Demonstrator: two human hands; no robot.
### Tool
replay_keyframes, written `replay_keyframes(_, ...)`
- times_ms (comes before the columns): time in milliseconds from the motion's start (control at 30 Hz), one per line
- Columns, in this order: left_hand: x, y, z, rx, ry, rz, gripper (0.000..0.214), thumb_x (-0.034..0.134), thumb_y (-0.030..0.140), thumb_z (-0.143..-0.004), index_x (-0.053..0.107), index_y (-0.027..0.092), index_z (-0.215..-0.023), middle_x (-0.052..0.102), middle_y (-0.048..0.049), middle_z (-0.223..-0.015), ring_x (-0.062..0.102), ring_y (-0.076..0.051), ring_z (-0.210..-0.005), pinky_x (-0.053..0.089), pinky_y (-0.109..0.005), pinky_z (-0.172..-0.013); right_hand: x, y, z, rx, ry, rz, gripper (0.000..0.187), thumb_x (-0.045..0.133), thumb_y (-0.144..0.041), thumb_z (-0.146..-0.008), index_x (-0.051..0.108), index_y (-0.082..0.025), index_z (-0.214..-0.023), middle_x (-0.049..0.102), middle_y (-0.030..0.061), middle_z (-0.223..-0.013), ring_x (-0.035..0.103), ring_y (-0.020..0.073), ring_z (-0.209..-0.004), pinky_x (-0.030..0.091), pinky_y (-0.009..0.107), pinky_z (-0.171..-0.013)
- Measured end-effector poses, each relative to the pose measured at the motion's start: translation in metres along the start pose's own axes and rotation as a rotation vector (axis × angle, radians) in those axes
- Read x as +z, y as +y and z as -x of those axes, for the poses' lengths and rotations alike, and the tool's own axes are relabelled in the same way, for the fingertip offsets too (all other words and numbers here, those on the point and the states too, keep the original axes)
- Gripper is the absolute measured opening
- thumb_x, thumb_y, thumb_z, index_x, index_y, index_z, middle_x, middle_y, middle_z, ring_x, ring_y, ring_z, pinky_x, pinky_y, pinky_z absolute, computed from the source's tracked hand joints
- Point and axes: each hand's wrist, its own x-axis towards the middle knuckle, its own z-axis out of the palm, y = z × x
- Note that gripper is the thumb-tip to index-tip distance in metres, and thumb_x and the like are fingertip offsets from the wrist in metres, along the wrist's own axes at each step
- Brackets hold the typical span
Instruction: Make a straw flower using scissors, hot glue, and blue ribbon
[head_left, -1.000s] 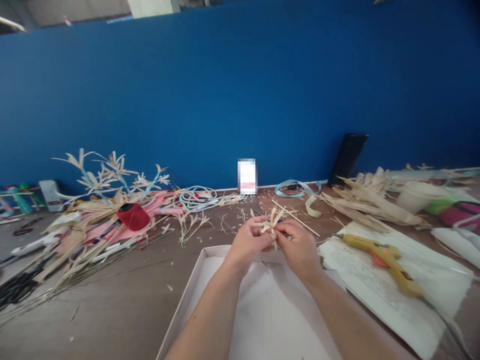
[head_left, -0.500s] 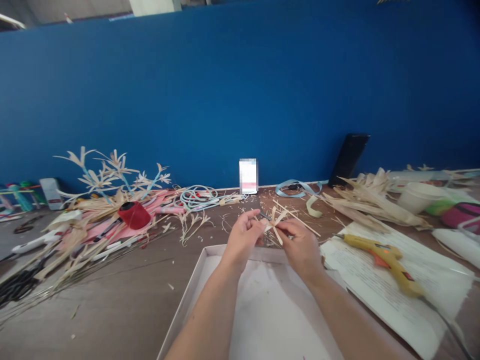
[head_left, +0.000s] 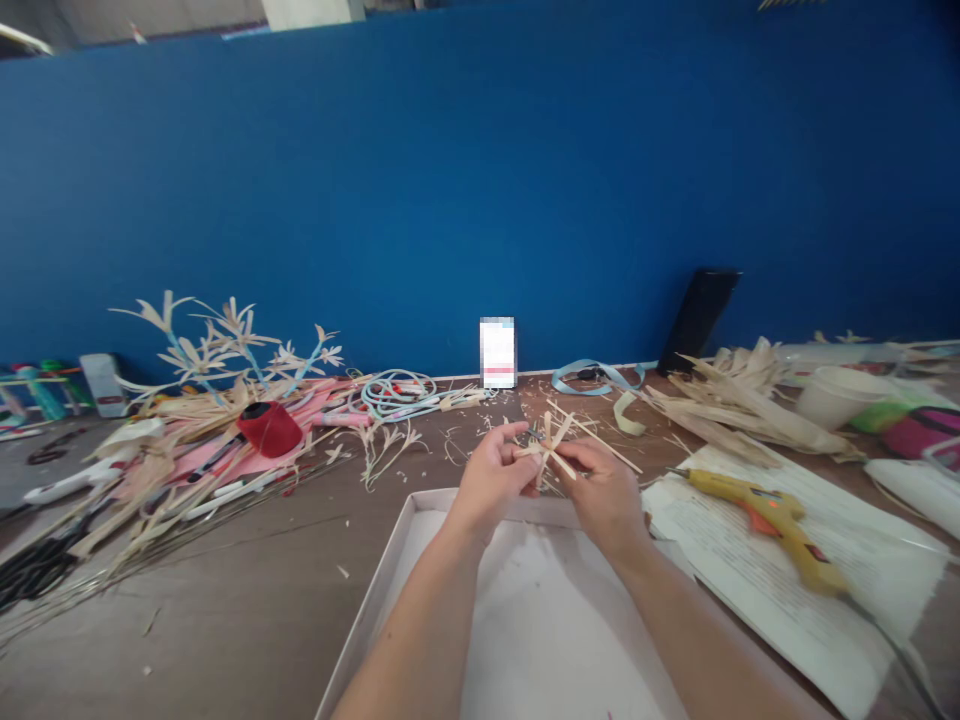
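Observation:
A small pale flower of dried husk strips (head_left: 553, 447), its narrow petals spread like a star, is held up between my hands over the far edge of a shallow white box (head_left: 547, 600). My left hand (head_left: 491, 475) pinches a petal on the flower's left side, thumb against fingers. A small dark thing shows by its index fingertip, too small to name. My right hand (head_left: 606, 495) grips the flower from the right near its centre. Its lower fingers are hidden behind the hand.
Right of the box, a yellow glue gun (head_left: 780, 520) lies on printed paper (head_left: 847, 640). Husks (head_left: 757, 390) and a white cup (head_left: 836, 395) are behind it. A lit phone (head_left: 498, 353) leans on the blue partition. Finished husk flowers (head_left: 202, 355) and a red spool (head_left: 270, 430) stand left.
The flower has turned a little, and its petals now show more spread. My left fingers have shifted slightly along its left side. My right hand stays nearly in place.

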Motion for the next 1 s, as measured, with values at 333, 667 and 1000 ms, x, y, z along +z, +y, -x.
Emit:
replay_keyframes(333,-0.0034,0.0019,-0.0026,0.148,0.161,-0.075,0.052,0.066,0.032,-0.068,0.050,0.018,-0.115,0.059,-0.0028,-0.082,0.055,-0.011,-0.071,0.045,-0.021,-0.062,0.0001,-0.0051,0.0004,0.016,-0.086,-0.035,0.020,0.056,-0.034,-0.077,0.070,-0.021,-0.083,0.062,0.0035,-0.079,0.056,0.0163,-0.069,0.043,0.027,-0.062)
replay_keyframes(667,-0.0036,-0.0008,-0.0032,0.286,0.234,-0.136,0.041,0.063,0.025,-0.071,0.054,0.020,-0.111,0.059,0.0000,-0.076,0.054,-0.009,-0.067,0.044,-0.021,-0.064,0.0047,-0.0046,0.0033,-0.039,-0.152,-0.008,0.016,0.057,-0.025,-0.077,0.071,-0.026,-0.085,0.063,0.0011,-0.081,0.057,0.0152,-0.074,0.042,0.025,-0.066)
replay_keyframes(1000,-0.0054,-0.0048,-0.0071,0.275,0.260,-0.166,0.046,0.065,0.025,-0.069,0.054,0.019,-0.113,0.061,-0.0031,-0.085,0.056,-0.011,-0.075,0.045,-0.022,-0.070,0.0053,-0.0053,0.0050,-0.048,-0.166,-0.002,0.017,0.056,-0.025,-0.078,0.071,-0.027,-0.087,0.062,-0.0002,-0.081,0.057,0.0138,-0.074,0.042,0.023,-0.066)
